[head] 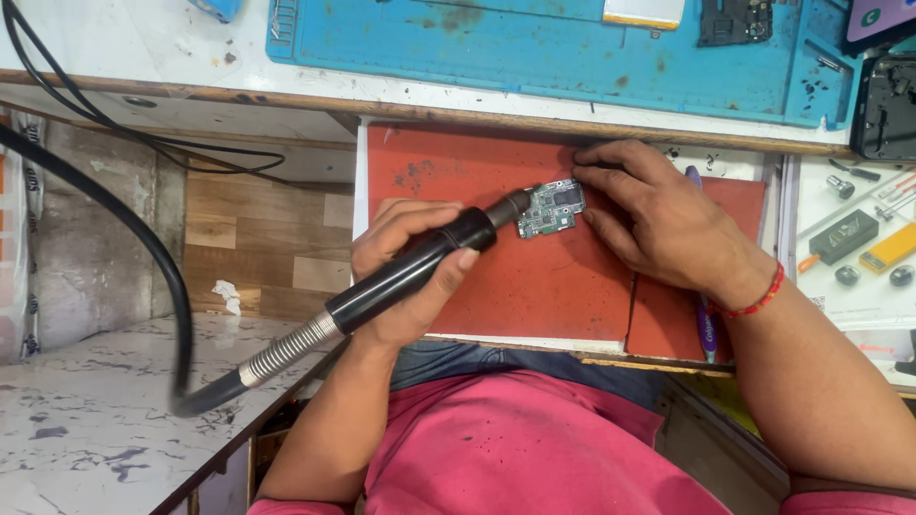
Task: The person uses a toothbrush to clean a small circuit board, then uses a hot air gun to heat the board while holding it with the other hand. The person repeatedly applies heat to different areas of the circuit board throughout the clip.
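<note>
The counter (143,57) carried a blue mat (534,48) at its rear edge; a red pad (534,277) lay nearer. The left hand (405,262), clamped on a black hot-air wand (410,272), aimed it rightward at the small circuit board (551,208) near the pad's rear edge. The right hand (658,224), closer, pinned the board's right side with spread fingers.

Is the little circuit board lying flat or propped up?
Flat: the circuit board lies on the red mat, right hand steadying its edge.

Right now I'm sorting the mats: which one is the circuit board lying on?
The circuit board lies on the red mat in the pull-out tray, not the blue mat on the bench above.
</note>
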Demonstrator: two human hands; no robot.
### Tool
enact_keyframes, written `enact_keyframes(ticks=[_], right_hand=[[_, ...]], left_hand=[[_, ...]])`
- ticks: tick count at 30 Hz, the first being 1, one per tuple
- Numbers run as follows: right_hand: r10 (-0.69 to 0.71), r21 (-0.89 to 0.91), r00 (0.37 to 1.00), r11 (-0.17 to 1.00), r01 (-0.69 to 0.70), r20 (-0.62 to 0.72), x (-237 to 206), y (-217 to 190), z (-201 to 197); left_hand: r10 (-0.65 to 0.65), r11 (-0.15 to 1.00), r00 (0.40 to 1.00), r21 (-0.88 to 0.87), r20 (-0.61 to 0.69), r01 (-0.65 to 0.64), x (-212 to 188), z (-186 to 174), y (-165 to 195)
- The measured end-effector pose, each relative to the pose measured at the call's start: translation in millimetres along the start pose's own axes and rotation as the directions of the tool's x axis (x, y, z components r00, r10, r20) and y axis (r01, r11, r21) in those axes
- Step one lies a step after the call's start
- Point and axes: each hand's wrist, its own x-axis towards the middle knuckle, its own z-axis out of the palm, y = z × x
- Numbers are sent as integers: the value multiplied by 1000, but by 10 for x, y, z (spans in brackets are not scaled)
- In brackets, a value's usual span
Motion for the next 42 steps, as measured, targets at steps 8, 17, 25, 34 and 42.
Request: enact_keyframes(ticks=[8,17,25,34,42], right_hand=[[7,-5,1000,1000,-7,-1,9,-25,2],[-21,-13,1000,1000,21,15,24,-47,-23],[-23,-19,1000,1000,23,6,25,-51,-23],[-43,-25,999,999,43,3,24,-50,-10],[-35,-25,999,999,35,-8,31,-67,-21]], left_hand=[[112,993,988,15,109,-115,27,28,12],[141,989,982,36,126,-147,19,18,-15],[86,996,993,9,86,-87,-1,38,-28],[-8,999,1000,-44,-21,7,-4,61,-31],[131,990,986,34,108,-135,22,4,-4]])
